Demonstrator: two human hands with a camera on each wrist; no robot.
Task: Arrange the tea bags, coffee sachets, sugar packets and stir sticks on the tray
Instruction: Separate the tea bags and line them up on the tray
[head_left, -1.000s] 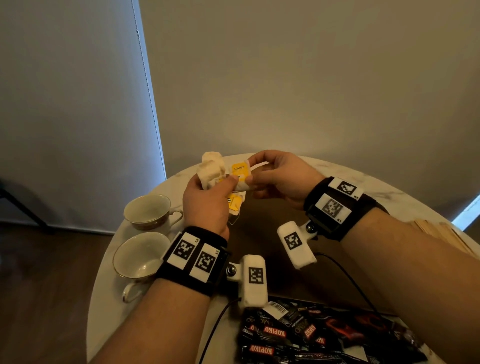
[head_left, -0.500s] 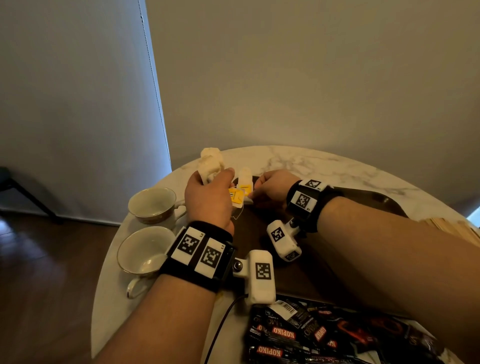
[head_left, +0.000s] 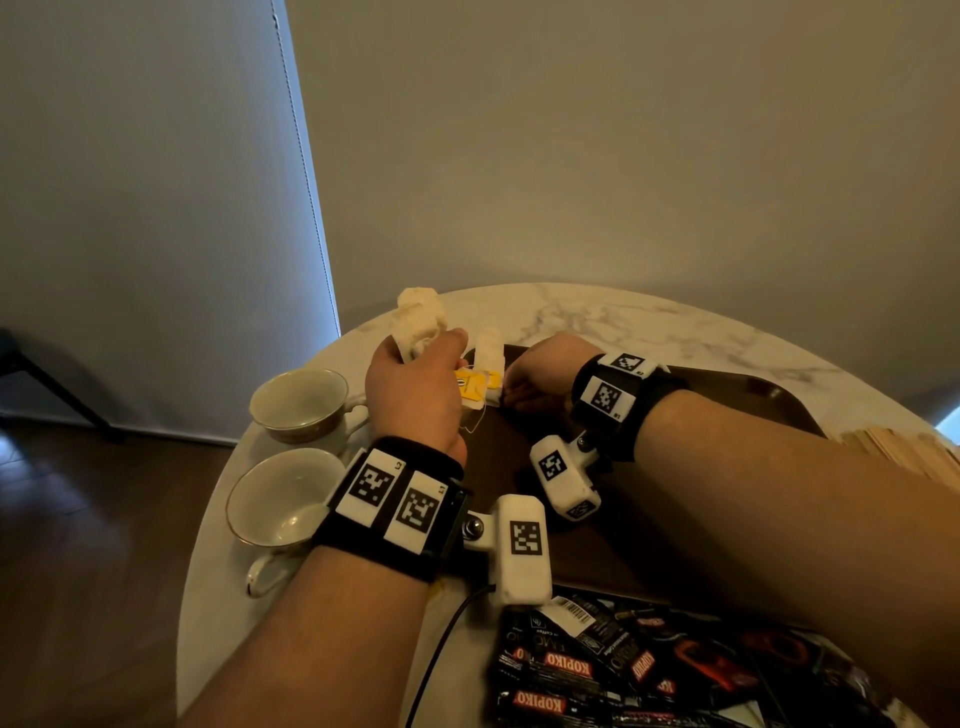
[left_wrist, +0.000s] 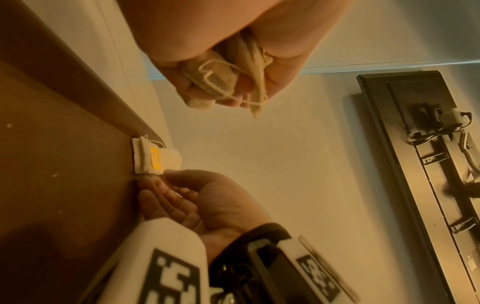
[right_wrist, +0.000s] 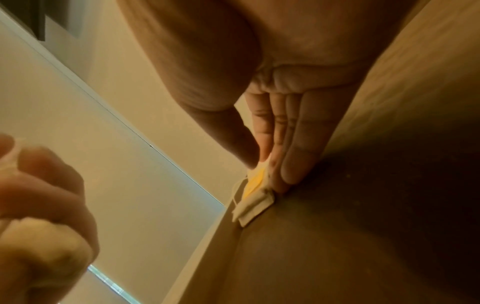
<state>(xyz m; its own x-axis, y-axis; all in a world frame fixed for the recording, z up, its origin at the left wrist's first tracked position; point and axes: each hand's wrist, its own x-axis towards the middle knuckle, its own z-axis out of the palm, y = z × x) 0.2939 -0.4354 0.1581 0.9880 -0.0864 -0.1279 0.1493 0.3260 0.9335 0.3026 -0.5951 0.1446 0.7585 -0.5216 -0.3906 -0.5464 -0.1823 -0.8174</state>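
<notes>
Tray (head_left: 769, 395) far-left corner: my right hand (head_left: 540, 374) pinches a tea bag (left_wrist: 155, 156) there; my left hand (head_left: 415, 395) clutches a bunch of tea bags (head_left: 421, 317).

Left hand (head_left: 413, 395) raised, fingers curled shut, right hand (head_left: 540, 376) lowered, fingers straight

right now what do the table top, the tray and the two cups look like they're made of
Table top: white with grey veins, likely marble or a marble-look surface.
Tray: dark brown, matte, raised rim; wood or plastic, cannot tell.
Cups: glossy cream with a thin gold rim, probably glazed porcelain.
</notes>
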